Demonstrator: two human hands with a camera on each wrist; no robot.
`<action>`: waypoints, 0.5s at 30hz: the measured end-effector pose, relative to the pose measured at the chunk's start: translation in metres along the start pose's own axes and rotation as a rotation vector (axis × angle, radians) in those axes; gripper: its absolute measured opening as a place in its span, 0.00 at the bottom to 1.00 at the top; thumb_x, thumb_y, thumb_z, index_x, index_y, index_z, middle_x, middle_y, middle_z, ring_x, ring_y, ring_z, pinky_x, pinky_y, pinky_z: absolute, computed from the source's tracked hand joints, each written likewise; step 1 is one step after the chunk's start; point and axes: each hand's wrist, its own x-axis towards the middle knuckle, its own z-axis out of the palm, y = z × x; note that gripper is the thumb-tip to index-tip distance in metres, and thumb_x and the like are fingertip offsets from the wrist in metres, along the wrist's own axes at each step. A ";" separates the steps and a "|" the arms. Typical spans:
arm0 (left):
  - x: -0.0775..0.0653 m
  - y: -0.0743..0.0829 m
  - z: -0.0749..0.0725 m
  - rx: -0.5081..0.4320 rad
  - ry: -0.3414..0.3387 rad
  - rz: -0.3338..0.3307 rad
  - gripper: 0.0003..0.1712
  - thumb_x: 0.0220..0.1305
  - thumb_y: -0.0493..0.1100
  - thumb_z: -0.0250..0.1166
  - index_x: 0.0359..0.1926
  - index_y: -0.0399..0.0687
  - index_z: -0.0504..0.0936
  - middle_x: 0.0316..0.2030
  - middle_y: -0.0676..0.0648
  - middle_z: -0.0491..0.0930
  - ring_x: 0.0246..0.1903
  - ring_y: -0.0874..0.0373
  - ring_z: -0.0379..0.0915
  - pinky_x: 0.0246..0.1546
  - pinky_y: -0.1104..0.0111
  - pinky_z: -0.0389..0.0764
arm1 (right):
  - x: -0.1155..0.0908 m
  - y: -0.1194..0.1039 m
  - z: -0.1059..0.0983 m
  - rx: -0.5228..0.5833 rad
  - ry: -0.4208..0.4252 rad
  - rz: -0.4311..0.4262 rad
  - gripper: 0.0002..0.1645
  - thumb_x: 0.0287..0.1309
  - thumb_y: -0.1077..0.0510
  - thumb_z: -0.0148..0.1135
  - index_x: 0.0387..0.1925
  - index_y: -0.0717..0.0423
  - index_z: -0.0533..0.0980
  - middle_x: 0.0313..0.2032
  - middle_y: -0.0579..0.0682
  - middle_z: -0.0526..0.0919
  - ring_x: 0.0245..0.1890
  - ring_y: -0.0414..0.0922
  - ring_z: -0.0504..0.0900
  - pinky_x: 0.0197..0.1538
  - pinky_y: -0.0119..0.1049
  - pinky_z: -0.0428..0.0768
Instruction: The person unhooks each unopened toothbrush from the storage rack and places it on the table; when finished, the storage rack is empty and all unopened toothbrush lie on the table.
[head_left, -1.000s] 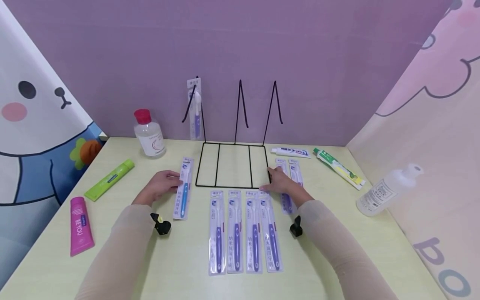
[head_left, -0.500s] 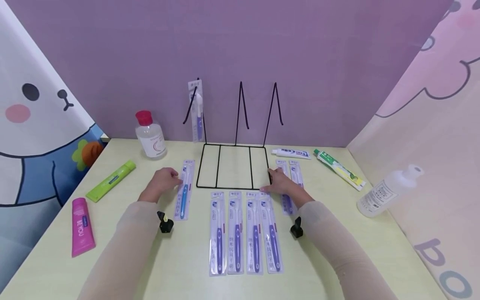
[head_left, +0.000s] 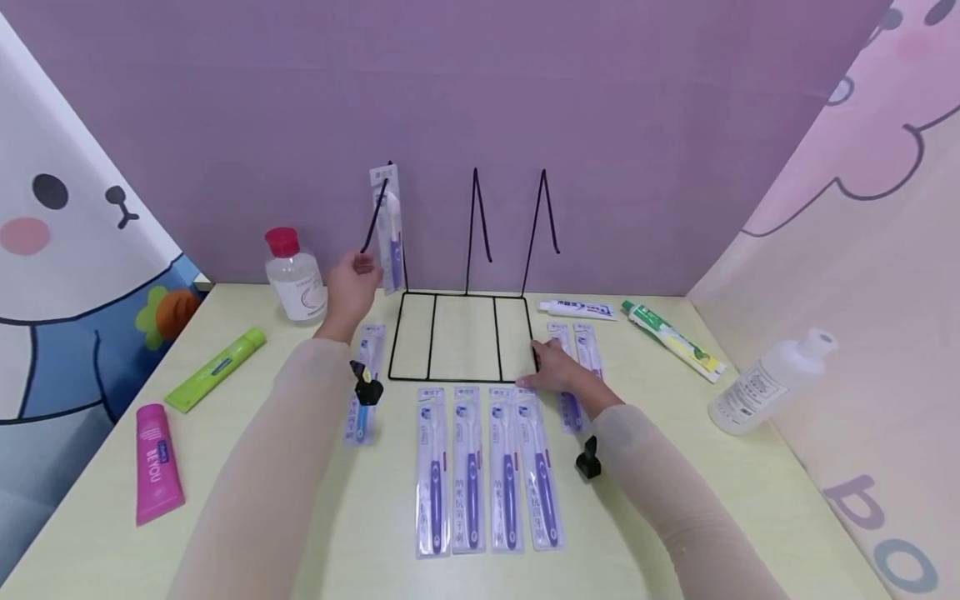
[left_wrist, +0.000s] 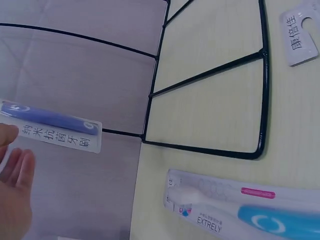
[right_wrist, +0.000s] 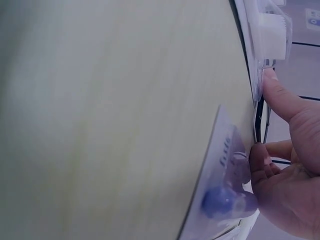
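Observation:
My left hand [head_left: 354,287] is raised beside a packaged toothbrush [head_left: 393,242] hanging from the left hook of a black wire rack [head_left: 430,337]. In the left wrist view its thumb overlaps that pack's edge, its fingers apart from the thumb; whether they touch the pack cannot be told. Below this arm lies a packaged blue toothbrush [left_wrist: 260,215], partly hidden by the wrist. At the rack's front right corner, my right hand [head_left: 557,367] grips the base wire. Several purple packaged toothbrushes [head_left: 471,475] lie in front of the rack. Two more packs [head_left: 587,340] lie partly behind the right hand.
A red-capped bottle [head_left: 298,287] stands just left of the left hand. Farther left lie a green tube [head_left: 216,371] and a pink tube [head_left: 159,467]. Two toothpaste tubes [head_left: 671,340] lie at back right, near a white pump-less bottle [head_left: 768,383]. A purple backdrop [head_left: 637,167] rises behind.
My left hand has left the blue toothbrush pack on the table and moved up and forward to the hanging pack. The right hand stays at the rack's corner.

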 end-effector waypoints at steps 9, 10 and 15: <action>0.019 0.014 0.019 -0.259 0.091 0.046 0.18 0.55 0.26 0.55 0.49 0.28 0.68 0.46 0.34 0.73 0.47 0.48 0.71 0.47 0.70 0.73 | -0.003 0.000 0.001 0.000 0.007 -0.003 0.61 0.41 0.34 0.65 0.69 0.53 0.46 0.63 0.61 0.51 0.57 0.54 0.62 0.57 0.47 0.66; 0.020 0.015 0.020 -0.272 0.105 0.053 0.17 0.55 0.26 0.54 0.47 0.28 0.69 0.45 0.35 0.74 0.45 0.49 0.72 0.46 0.71 0.74 | -0.003 0.000 0.001 -0.001 0.008 -0.004 0.61 0.41 0.34 0.65 0.69 0.53 0.46 0.63 0.61 0.51 0.57 0.54 0.62 0.57 0.47 0.66; 0.019 0.016 0.027 -0.258 0.177 0.079 0.12 0.56 0.26 0.54 0.43 0.31 0.71 0.40 0.39 0.76 0.38 0.53 0.72 0.41 0.72 0.74 | -0.003 0.001 0.001 0.003 0.012 -0.002 0.61 0.40 0.33 0.65 0.69 0.52 0.46 0.64 0.62 0.50 0.57 0.55 0.62 0.57 0.49 0.65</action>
